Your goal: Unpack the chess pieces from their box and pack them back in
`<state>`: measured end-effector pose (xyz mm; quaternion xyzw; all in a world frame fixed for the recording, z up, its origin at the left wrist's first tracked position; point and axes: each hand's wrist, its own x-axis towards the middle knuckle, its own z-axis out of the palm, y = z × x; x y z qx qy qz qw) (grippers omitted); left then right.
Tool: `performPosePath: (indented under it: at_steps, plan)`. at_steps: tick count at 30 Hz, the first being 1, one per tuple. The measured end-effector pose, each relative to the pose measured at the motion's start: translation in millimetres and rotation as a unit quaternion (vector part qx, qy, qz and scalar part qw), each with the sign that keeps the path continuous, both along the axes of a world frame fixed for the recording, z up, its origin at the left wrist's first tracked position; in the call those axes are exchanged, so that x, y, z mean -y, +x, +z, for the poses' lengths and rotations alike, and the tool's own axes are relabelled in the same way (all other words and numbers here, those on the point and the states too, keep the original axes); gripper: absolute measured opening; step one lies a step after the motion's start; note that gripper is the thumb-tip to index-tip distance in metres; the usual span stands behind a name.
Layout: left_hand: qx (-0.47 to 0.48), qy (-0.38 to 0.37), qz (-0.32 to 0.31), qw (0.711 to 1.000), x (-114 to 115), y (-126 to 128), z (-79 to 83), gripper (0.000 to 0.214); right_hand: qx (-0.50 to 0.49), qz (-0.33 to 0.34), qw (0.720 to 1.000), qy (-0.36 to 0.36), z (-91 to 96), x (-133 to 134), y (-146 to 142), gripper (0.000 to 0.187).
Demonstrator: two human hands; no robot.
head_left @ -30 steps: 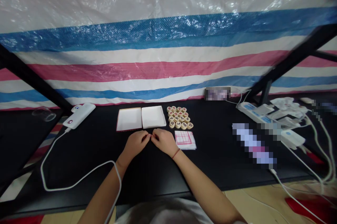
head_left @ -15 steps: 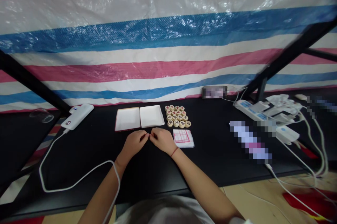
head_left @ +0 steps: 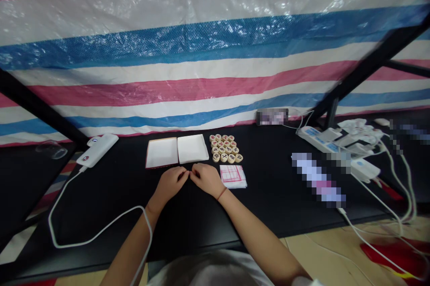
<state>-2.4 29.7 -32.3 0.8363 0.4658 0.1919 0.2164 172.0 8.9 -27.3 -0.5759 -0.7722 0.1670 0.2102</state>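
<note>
My left hand (head_left: pixel 171 181) rests on the black table with its fingers curled closed. Beside it lies my right hand (head_left: pixel 207 178), also closed, a thin red cord round the wrist. The thumbs and fingertips of the two hands meet or nearly meet, and I see nothing in either. Just beyond them are two shallow box halves, the left (head_left: pixel 161 152) with a red edge and the right (head_left: pixel 192 149) white inside. Xiangqi pieces (head_left: pixel 224 148) stand in a stacked-looking block to their right, some marked red, some black. A folded sheet with red lines (head_left: pixel 233 176) lies right of my right hand.
A white power strip with a cable (head_left: pixel 98 149) lies at left, the cable crossing my left forearm. At right are a blurred-out phone-like object (head_left: pixel 318 180), a plugged power strip (head_left: pixel 319 140) and loose cables. A small dark device (head_left: pixel 272 116) stands by the striped sheet.
Both hands keep the same closed pose. The whole view has shifted very slightly; the box halves, pieces and folded sheet stay in place on the table.
</note>
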Motion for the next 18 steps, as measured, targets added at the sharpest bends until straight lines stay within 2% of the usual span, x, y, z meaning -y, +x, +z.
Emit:
performPosePath:
  at_steps: [9, 13, 16, 18]
  plan:
    - [0.007, -0.010, 0.000, 1.000, -0.6, 0.8, -0.2, 0.029, -0.008, -0.002, 1.000, 0.000, 0.0, 0.0, 0.1, 0.017]
    - [0.042, -0.012, 0.012, 0.999, 0.5, -1.4, 1.1, 0.031, -0.041, 0.021, 0.999, 0.016, 5.0, 4.7, 2.8, 0.019]
    - [0.057, 0.037, 0.042, 0.997, 3.4, -3.5, 5.9, 0.035, -0.075, 0.031, 0.995, 0.061, 13.6, 17.0, 14.2, 0.021]
    - [0.038, 0.091, 0.058, 0.993, 4.3, -2.5, 10.7, 0.036, -0.078, 0.015, 0.992, 0.101, 17.9, 29.0, 28.6, 0.020]
